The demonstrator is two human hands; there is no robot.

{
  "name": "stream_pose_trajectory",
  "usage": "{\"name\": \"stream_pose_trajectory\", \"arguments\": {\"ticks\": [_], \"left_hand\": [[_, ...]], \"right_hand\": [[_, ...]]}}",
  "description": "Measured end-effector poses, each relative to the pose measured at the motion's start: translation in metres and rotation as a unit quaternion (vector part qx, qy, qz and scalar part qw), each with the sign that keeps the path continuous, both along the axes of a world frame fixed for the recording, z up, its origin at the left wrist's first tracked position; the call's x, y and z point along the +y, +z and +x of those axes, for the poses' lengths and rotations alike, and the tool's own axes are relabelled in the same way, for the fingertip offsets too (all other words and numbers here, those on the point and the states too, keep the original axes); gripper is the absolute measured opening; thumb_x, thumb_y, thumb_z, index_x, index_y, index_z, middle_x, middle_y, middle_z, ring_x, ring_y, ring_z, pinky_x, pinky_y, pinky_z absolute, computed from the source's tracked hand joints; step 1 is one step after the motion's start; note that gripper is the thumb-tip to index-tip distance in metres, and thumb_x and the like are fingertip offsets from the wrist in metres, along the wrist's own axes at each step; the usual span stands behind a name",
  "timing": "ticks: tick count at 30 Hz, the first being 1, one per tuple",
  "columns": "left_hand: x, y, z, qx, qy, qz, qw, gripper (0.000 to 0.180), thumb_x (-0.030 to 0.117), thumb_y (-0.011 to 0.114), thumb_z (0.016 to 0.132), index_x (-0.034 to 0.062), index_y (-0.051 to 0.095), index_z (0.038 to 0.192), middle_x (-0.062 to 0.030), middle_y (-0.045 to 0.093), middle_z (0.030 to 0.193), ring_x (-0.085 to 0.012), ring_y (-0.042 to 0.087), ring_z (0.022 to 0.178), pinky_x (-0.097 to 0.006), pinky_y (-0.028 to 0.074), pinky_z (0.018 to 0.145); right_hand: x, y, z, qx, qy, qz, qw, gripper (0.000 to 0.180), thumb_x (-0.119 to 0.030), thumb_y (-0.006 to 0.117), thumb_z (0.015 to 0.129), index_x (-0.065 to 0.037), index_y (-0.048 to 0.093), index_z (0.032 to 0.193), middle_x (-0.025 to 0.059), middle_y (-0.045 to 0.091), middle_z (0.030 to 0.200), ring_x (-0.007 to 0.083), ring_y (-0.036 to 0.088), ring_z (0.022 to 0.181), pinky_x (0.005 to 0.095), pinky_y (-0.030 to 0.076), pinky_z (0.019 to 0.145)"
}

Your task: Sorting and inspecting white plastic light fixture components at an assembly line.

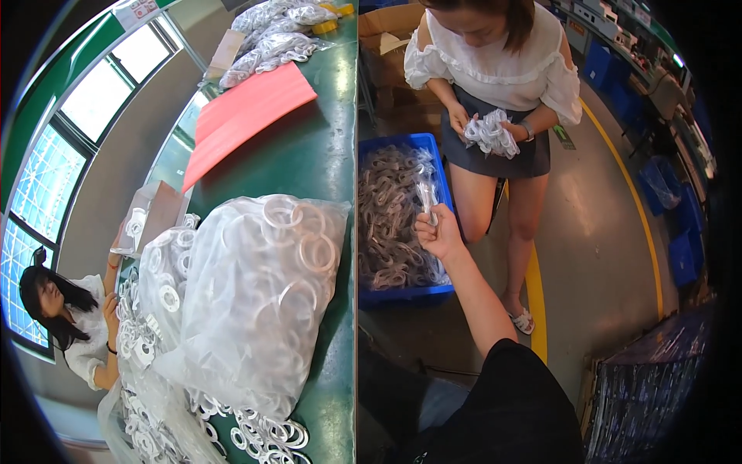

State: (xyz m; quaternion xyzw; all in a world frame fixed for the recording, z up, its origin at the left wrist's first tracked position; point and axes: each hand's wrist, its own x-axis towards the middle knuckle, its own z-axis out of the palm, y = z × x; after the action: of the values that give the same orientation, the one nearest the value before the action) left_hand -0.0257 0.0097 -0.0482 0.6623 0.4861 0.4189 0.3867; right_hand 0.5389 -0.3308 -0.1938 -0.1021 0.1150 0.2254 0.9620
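My right hand (439,232), at the end of a bare forearm with a black sleeve, is closed around a small clear plastic packet (427,193). The packet sticks up from the fingers, and what it holds is too small to make out. Hand and packet are over the right side of a blue bin (444,174), which is filled with many looped, grey-brown pieces (394,224) that look wrapped in clear plastic. My left hand does not show.
A standing person holds a bunch of clear-wrapped pieces (492,133) beyond the bin. On the green table (340,116) at left are a large bag of pale rings (259,301), loose rings (267,437) and a red sheet (247,116). Another person sits at the far left.
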Motion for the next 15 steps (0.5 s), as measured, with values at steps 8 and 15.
{"name": "stream_pose_trajectory", "arguments": {"ticks": [8,15], "left_hand": [[0.019,-0.015,-0.018,-0.005,-0.038,0.037,0.999,0.05,0.016,0.053,0.083,-0.0062,0.039,0.125,-0.02,0.05,0.114,-0.0284,0.054,0.097,-0.037,0.047,0.081],[-0.002,0.007,0.011,-0.026,-0.079,0.03,0.996,0.048,0.016,0.051,0.083,-0.0073,0.039,0.123,-0.0182,0.052,0.111,-0.0271,0.054,0.095,-0.036,0.048,0.08]], "right_hand": [[-0.004,-0.013,0.008,0.039,0.007,-0.006,0.999,0.019,-0.026,0.053,0.082,-0.01,0.045,0.085,0.0022,0.05,0.061,0.007,0.037,0.042,0.0183,0.025,0.033],[0.017,-0.037,-0.01,0.171,-0.047,-0.138,0.974,0.01,-0.012,0.048,0.081,-0.002,0.049,0.079,0.0026,0.049,0.066,0.0115,0.043,0.048,0.0202,0.03,0.037]]}}
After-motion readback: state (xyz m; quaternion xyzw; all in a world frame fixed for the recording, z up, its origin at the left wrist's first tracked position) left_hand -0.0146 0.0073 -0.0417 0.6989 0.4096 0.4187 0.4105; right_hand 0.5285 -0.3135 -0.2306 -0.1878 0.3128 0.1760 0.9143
